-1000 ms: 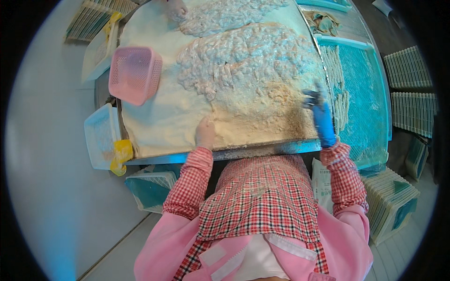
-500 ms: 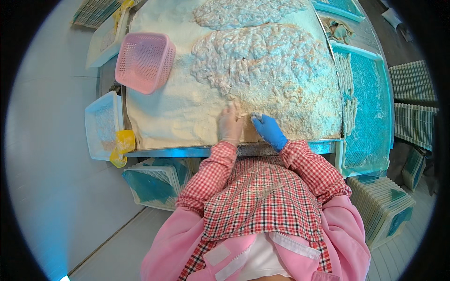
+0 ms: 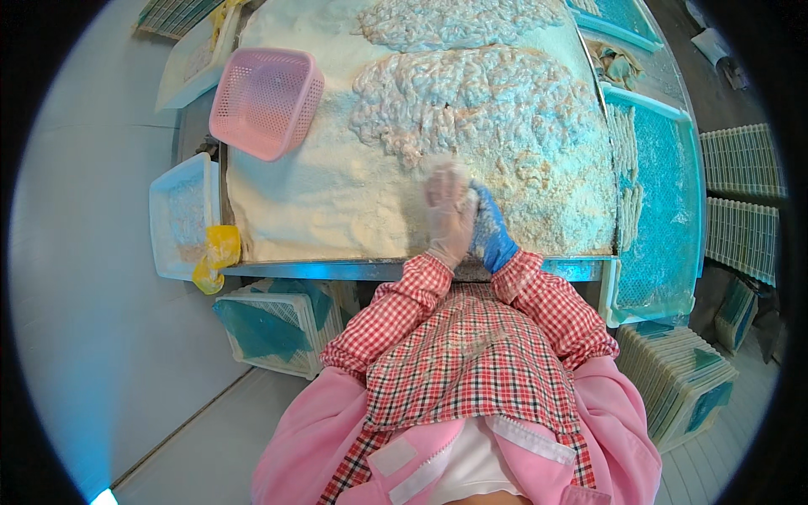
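My left hand (image 3: 449, 215), in a clear, flour-dusted glove, lies against my right hand (image 3: 491, 229) in a blue glove, just above the floured worktop (image 3: 320, 227) near its front edge. Both hands look closed toward each other; whatever is between the palms is hidden. The left fingertips are blurred and whitened. Beyond them spreads a wide heap of pale, wet-looking pieces (image 3: 471, 93), with crumbly flour (image 3: 547, 202) along its near right side. A second such heap (image 3: 454, 21) lies farther back.
A pink perforated basket (image 3: 268, 101) stands on the worktop's left. To the right, a turquoise mesh tray (image 3: 661, 219) carries pale strips (image 3: 628, 215) along its left side. A white tub (image 3: 181, 219) with a yellow cloth-like item (image 3: 220, 250) sits left. Stacked trays (image 3: 677, 379) stand below.
My left hand has moved right and slightly away from me, off the floured surface, to meet my right hand. My right hand has turned its fingers more upright beside it.
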Demonstrator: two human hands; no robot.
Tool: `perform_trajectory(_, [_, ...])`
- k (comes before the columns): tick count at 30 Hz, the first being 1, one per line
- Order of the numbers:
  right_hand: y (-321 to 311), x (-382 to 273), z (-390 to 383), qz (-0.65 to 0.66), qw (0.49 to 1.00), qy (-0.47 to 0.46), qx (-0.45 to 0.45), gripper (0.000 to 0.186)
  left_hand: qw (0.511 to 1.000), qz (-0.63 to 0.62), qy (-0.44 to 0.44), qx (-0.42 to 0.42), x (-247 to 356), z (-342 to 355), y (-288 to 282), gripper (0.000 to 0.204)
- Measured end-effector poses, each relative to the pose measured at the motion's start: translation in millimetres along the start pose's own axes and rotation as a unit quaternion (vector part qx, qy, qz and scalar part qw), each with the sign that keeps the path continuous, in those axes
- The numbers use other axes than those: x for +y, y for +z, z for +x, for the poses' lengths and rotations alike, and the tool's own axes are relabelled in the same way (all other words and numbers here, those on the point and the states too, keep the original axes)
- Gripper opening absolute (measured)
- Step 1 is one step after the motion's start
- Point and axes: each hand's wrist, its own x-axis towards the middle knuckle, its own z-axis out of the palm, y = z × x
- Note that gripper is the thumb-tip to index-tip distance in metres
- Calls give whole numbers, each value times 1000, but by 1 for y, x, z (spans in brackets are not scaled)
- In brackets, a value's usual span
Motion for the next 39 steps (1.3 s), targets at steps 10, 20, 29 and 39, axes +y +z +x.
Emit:
perform_trajectory(10, [6, -120, -16, -387, 917, -83, 52, 54, 977, -77, -154, -128, -42, 28, -63, 46])
perform_trajectory(20, [23, -106, 16, -923, 337, -174, 65, 22, 977, -58, -173, -114, -58, -18, -72, 36])
perform_trajectory(29, [19, -127, 2, -463, 880, -99, 30, 32, 973, 121, -110, -164, -74, -13, -78, 33])
perform_trajectory(39, [1, -75, -11, -122, 988, 73, 58, 35, 883, -374, -283, 9, -53, -21, -37, 27])
